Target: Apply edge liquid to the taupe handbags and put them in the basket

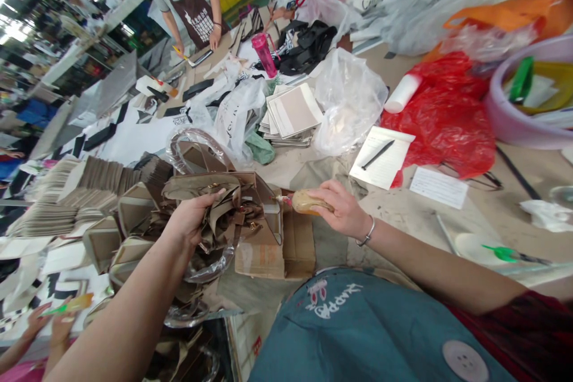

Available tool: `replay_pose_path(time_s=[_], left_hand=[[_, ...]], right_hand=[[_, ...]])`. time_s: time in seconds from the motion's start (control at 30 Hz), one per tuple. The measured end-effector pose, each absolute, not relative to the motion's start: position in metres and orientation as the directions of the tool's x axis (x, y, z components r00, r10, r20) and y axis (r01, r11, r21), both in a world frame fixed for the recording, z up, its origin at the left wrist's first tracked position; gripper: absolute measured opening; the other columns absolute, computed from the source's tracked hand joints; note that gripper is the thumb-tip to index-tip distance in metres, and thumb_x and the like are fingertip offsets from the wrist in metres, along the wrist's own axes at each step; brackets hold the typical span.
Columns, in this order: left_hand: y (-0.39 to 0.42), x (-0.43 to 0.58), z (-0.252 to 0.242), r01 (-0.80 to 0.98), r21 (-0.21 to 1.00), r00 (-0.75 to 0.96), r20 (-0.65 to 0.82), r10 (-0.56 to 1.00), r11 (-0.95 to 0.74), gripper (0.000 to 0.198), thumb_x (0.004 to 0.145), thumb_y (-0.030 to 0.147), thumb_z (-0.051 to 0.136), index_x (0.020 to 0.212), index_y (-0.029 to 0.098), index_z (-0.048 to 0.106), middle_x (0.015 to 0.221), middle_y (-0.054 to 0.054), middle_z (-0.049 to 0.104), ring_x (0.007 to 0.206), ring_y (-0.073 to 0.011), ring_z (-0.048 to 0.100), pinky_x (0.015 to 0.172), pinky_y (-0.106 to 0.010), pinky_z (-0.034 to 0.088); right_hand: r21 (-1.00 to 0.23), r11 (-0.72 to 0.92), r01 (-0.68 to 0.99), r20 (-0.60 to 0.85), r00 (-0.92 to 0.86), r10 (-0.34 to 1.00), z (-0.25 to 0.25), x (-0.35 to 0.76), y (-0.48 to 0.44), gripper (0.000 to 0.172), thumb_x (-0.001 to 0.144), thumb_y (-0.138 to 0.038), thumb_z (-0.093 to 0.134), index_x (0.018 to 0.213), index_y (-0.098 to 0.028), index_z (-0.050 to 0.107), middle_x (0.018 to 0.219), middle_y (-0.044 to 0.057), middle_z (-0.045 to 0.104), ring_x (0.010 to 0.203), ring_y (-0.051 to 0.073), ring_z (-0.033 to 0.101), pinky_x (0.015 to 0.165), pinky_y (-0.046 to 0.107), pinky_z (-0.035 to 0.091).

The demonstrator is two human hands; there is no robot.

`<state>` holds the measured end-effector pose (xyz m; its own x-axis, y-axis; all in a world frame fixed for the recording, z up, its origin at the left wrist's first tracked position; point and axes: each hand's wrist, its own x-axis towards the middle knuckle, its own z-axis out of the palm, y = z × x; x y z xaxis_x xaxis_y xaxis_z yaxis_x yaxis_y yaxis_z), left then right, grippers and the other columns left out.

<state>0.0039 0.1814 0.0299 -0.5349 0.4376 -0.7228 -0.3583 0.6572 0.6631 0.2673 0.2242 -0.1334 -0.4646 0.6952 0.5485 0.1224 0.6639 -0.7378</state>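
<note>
My left hand (195, 213) is closed on the taupe lining of a handbag (259, 186), whose opening faces right. A handle wrapped in clear film (197, 142) arches behind it. From the right, my right hand (341, 208) squeezes a yellowish glue bottle (308, 202). Its reddish tip sits at the bag's edge; whether it touches cannot be made out. Below the bag is a brown cardboard box (299, 245). More half-made bags (134, 209) crowd the left side of my left hand.
Stacks of cut panels (102, 182) stand at left, and more panels (293, 112) lie ahead. A notepad with a pen (378, 161), a red plastic bag (452, 110) and a lilac basin (510, 113) are at right. Co-workers' hands show at lower left (49, 319) and at the far table end (215, 37).
</note>
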Motion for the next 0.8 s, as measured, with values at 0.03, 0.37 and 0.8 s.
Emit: replay_pose_path(time_s=[0.03, 0.37, 0.8], left_hand=[[0.182, 0.004, 0.03, -0.338, 0.668, -0.538, -0.715, 0.446, 0.663, 0.018, 0.078, 0.006, 0.056, 0.092, 0.006, 0.068, 0.057, -0.01, 0.069, 0.041, -0.0224, 0.062, 0.039, -0.03, 0.053], [0.183, 0.003, 0.029, -0.29, 0.685, -0.508, -0.702, 0.499, 0.668, 0.015, 0.08, 0.005, 0.053, 0.079, 0.006, 0.068, 0.058, -0.012, 0.069, 0.044, -0.0195, 0.064, 0.047, -0.028, 0.056], [0.185, -0.001, 0.025, -0.255, 0.71, -0.463, -0.685, 0.562, 0.656, 0.012, 0.078, 0.006, 0.056, 0.08, 0.006, 0.067, 0.06, -0.011, 0.07, 0.043, -0.0202, 0.063, 0.042, -0.03, 0.055]], right_hand=[[-0.729, 0.672, 0.125, 0.554, -0.468, 0.688, -0.131, 0.268, 0.226, 0.034, 0.089, -0.022, 0.052, 0.123, -0.022, 0.054, 0.097, 0.01, 0.052, 0.089, 0.022, 0.053, 0.076, 0.04, 0.053], [-0.655, 0.748, 0.107, 0.602, -0.523, 0.603, -0.137, 0.274, 0.232, 0.032, 0.088, -0.019, 0.053, 0.12, -0.019, 0.055, 0.096, 0.01, 0.05, 0.087, 0.022, 0.052, 0.074, 0.038, 0.052], [-0.625, 0.776, 0.082, 0.611, -0.567, 0.552, -0.133, 0.273, 0.243, 0.031, 0.089, -0.021, 0.052, 0.119, -0.018, 0.057, 0.096, 0.01, 0.049, 0.086, 0.021, 0.052, 0.075, 0.038, 0.052]])
